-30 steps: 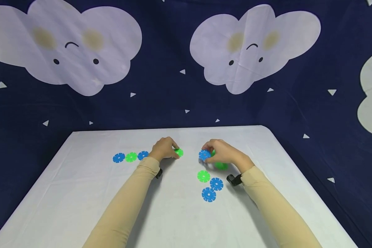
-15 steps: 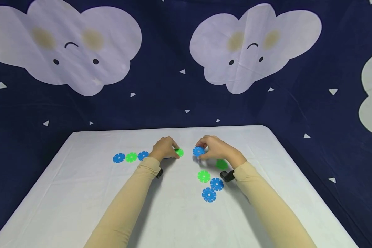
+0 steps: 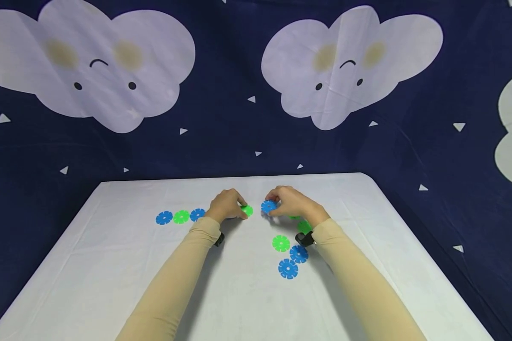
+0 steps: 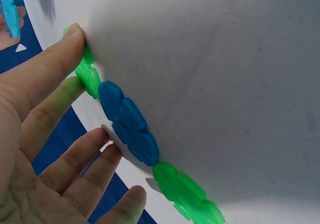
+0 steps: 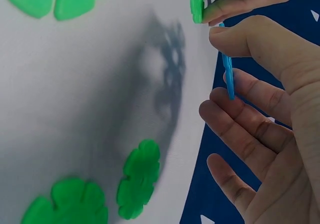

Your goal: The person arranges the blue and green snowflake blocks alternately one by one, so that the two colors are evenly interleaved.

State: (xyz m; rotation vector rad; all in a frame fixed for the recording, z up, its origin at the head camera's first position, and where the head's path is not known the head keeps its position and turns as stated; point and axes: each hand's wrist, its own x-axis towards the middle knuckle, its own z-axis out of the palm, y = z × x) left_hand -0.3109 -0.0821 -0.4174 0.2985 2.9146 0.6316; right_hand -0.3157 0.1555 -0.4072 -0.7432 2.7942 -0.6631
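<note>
Over the counter (image 3: 111, 279), the right hand (image 3: 293, 202) has carried its pinched blue notched disc (image 3: 268, 207) leftward, narrowing the gap to the row (image 3: 181, 217), whose green end disc (image 3: 248, 210) the left hand (image 3: 225, 205) pinches.

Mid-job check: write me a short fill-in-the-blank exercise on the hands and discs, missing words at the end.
The right hand pinches a raised disc coloured ____. The left hand pinches an end disc coloured ____. In the head view, the leftmost disc is ____. Nearer the camera than the green disc lie ____ blue discs.

Missing words: blue; green; blue; two.
</note>
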